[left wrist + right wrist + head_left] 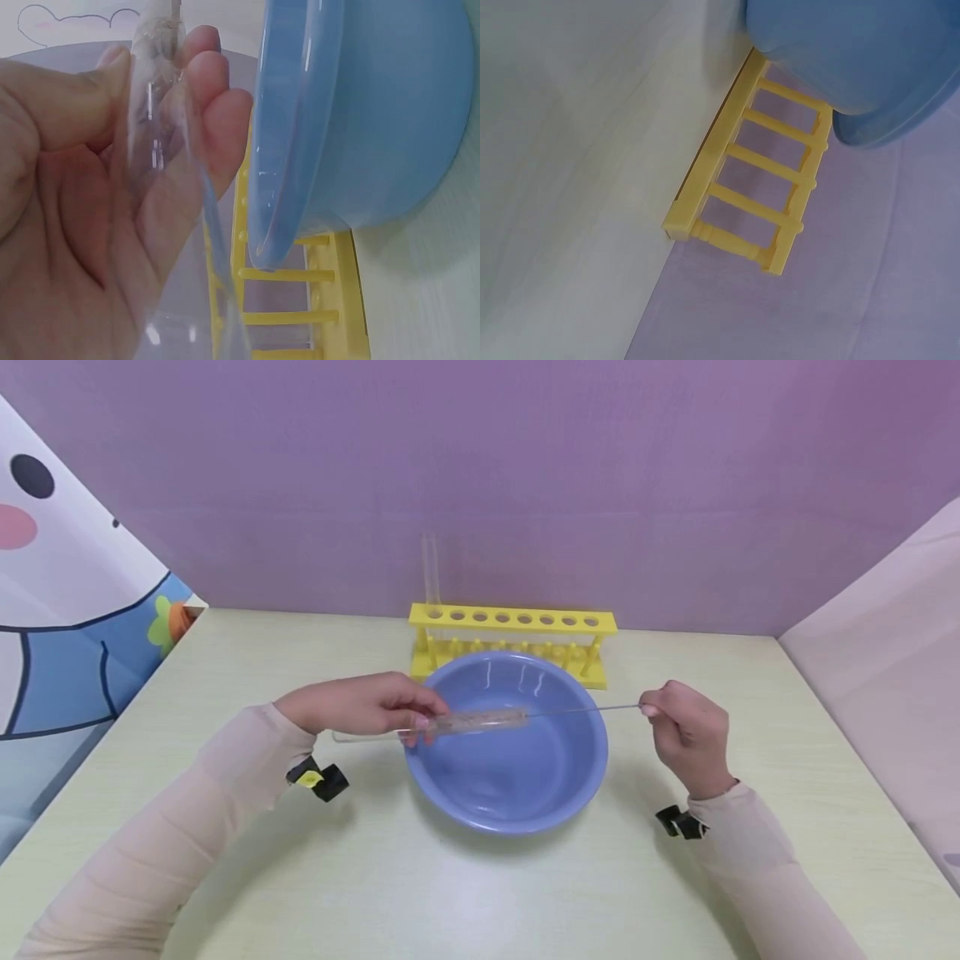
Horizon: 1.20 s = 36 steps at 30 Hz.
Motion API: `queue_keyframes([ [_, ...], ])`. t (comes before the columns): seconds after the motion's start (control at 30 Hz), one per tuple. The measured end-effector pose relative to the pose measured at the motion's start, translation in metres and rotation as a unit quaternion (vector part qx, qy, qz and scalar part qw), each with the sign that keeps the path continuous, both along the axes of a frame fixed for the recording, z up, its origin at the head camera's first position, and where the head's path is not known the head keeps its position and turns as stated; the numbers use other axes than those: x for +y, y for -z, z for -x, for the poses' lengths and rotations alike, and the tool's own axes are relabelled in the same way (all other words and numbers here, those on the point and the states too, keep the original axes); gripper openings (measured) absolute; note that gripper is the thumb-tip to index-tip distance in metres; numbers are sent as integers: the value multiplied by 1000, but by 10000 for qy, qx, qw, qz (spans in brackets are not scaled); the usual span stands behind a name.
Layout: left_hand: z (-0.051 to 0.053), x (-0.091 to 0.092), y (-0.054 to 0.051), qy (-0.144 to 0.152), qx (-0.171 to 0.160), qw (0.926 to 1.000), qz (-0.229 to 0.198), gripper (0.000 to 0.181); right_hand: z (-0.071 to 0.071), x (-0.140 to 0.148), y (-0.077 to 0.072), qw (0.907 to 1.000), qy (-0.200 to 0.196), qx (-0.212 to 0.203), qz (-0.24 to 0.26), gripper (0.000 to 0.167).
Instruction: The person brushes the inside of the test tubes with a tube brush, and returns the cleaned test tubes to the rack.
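Over the blue basin, my left hand grips a clear test tube that lies nearly level, its mouth toward the right. Inside the tube's right part sits the bristle head of a test tube brush. From the mouth its thin wire handle runs right to my right hand, which pinches the wire's end. In the left wrist view the thumb and fingers of the left hand close around the glass, with bristles visible through it. The right wrist view does not show the right hand.
Behind the basin stands a yellow test tube rack, with one upright clear test tube in its leftmost hole. The pale tabletop meets a purple backdrop at the back. A cartoon-print cloth hangs at the left.
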<state>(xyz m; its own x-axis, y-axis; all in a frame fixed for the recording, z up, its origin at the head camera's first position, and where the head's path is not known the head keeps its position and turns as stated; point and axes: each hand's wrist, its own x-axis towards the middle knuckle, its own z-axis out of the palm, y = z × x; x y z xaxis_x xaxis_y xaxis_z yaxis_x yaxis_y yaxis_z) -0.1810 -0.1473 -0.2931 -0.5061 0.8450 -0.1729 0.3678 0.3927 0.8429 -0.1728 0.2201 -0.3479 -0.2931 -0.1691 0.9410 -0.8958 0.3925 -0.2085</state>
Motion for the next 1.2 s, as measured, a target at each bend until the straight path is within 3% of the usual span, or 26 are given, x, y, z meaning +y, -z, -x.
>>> queue_keyframes([
  [0.4, 0, -7, 2, -17, 111, 9999, -18, 25, 0, 6, -6, 9997, 121, 15, 211, 43],
  [0.9, 4, -14, 6, 26, 66, 9999, -88, 23, 7, 17, 1, 9992, 274, -200, 223, 41],
  [1.2, 5, -18, 5, 33, 27, 9999, -91, 22, 6, 18, -1, 9979, 362, -171, 508, 42],
])
